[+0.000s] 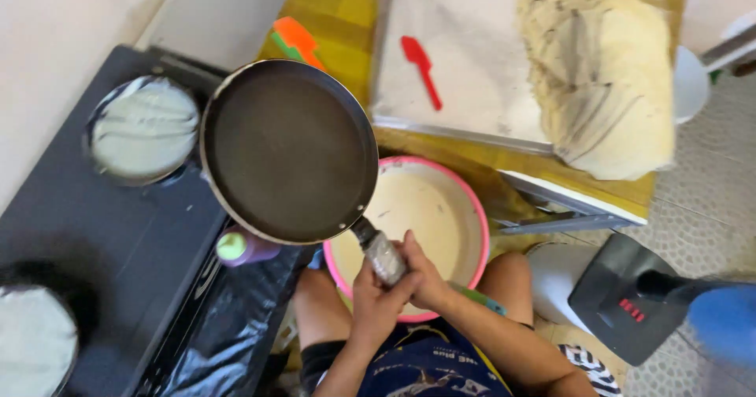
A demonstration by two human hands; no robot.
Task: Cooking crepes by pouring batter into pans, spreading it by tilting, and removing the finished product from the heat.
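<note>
Far left: pan with pale batter [31, 342], cut off by frame edge; second batter-coated pan [144, 129] on dark stove [102, 224]. Purple bottle with green cap [240, 247], label hidden. Centre: empty dark frying pan [290, 151] held tilted above pink bowl of batter [465, 208]. Left hand [376, 302] and right hand [421, 275] both wrapped tight around pan handle [383, 257]. Right: red spatula [421, 68] on white board [465, 58]; stacked crepes [606, 82]. Grey device with red markings [622, 302], unclear.

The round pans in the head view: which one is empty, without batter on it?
The dark round frying pan held by both hands, left hand and right hand; the two stove pans carry pale batter.
</note>
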